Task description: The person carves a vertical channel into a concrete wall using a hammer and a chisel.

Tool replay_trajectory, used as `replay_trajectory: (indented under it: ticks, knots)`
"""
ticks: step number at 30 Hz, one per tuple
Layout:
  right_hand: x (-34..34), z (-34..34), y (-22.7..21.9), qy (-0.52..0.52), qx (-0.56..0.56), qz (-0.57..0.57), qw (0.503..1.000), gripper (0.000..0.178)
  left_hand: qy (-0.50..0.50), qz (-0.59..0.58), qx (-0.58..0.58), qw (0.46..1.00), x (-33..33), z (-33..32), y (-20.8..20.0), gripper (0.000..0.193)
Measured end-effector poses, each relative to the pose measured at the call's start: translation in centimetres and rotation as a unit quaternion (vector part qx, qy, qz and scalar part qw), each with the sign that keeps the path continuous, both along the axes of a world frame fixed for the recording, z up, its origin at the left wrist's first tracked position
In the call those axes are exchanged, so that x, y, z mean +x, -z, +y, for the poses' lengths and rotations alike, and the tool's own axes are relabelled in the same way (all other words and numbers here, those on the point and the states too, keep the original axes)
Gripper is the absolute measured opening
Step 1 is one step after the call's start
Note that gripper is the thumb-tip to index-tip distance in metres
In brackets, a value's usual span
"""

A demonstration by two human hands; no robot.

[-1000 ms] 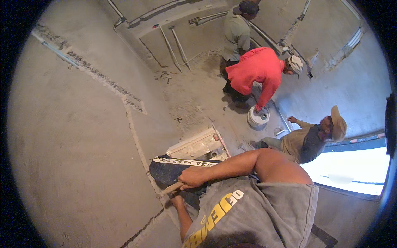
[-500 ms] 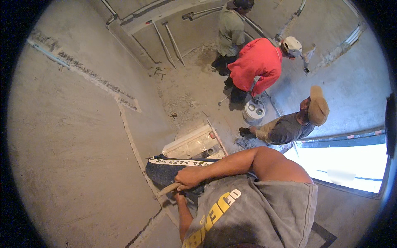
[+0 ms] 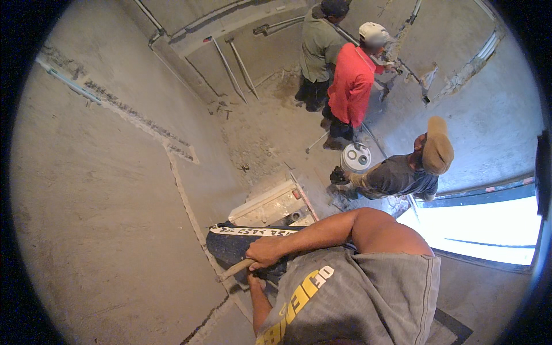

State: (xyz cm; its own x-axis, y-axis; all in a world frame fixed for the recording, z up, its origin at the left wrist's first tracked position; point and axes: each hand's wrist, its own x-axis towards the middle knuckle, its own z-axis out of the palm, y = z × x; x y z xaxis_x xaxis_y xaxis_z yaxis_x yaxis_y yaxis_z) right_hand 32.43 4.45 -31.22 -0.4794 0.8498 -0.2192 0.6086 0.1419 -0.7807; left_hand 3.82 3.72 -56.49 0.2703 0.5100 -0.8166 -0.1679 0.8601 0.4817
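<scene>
My right hand (image 3: pixel 264 253) is closed round the pale wooden handle of a hammer (image 3: pixel 237 268). The handle slants down to the left, and the small head end lies close to the groove in the left wall. Just below it is my left hand (image 3: pixel 256 281), with its fingers curled and partly hidden; what they hold cannot be made out. My dark trouser leg (image 3: pixel 224 244), with a white lettered stripe, lies beyond both hands. Beside the hands, a narrow chased groove (image 3: pixel 198 230) runs along the left wall.
A dirty cream-coloured box (image 3: pixel 267 208) stands beyond my leg. A white bucket (image 3: pixel 356 156) is near a co-worker in a tan cap (image 3: pixel 422 164). Two more co-workers, one in red (image 3: pixel 351 83), stand at the far wall. Rubble (image 3: pixel 253 155) and long-handled tools (image 3: pixel 230 72) are further off.
The co-worker in red has straightened from bending and now reaches to the wall. My right hand and the hammer have shifted slightly; the grip stays the same.
</scene>
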Motion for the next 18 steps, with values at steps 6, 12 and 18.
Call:
replay_trajectory:
  ticks: [6, 12, 18]
  knots:
    - [-0.1, 0.1, 0.3, 0.004, -0.006, -0.002, 1.0, 0.046, 0.011, 0.014, 0.005, 1.0, 0.5, 0.3, -1.1, 0.041]
    - [-0.1, 0.1, 0.4, -0.009, -0.002, 0.011, 1.0, 0.045, -0.011, -0.024, 0.013, 1.0, 1.5, 0.0, -2.3, 0.037]
    - [-0.1, 0.1, 0.2, -0.014, -0.004, 0.013, 1.0, 0.044, -0.021, -0.013, -0.006, 1.0, 1.0, -0.1, -1.8, 0.036]
